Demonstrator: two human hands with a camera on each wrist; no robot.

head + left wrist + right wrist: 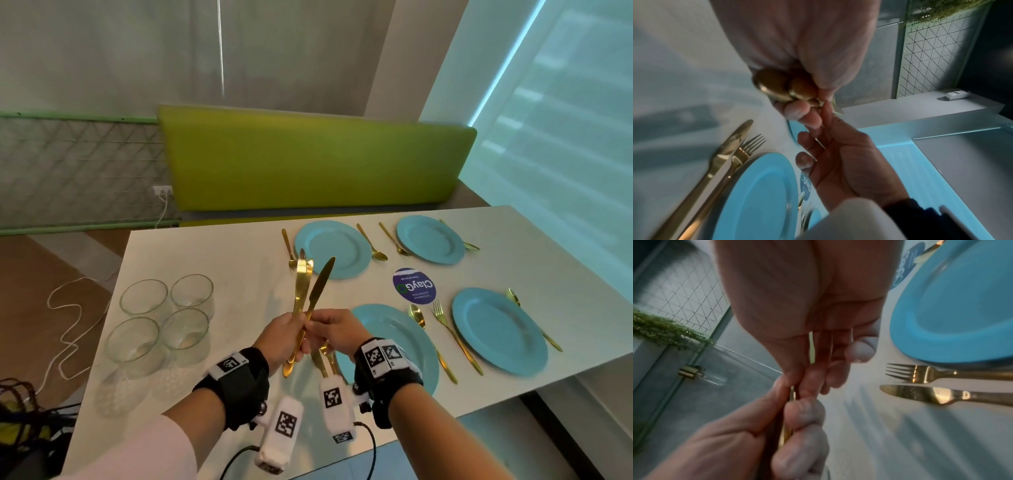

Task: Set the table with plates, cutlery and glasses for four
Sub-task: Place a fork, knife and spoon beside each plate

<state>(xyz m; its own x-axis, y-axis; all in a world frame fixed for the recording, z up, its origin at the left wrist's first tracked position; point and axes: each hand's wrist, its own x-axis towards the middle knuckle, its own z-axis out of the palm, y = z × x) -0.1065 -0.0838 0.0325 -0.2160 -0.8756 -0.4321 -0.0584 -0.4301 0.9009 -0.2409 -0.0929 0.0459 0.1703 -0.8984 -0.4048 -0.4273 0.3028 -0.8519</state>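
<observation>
Centre frame, above the table (pixel 212 246): your left hand (pixel 281 337) grips a bunch of gold knives (pixel 301 291), blades up. Your right hand (pixel 337 330) pinches one knife (pixel 320 286), tilted right. Bunch count unclear, perhaps two.

Cool daylight came from the window (pixel 548 102) on the right and gave the white worktop (pixel 239 284) soft shadows. The head view bent at its edges. Both wrist views were dim and blurred, with the hands (pixel 797 48) out of focus.
</observation>
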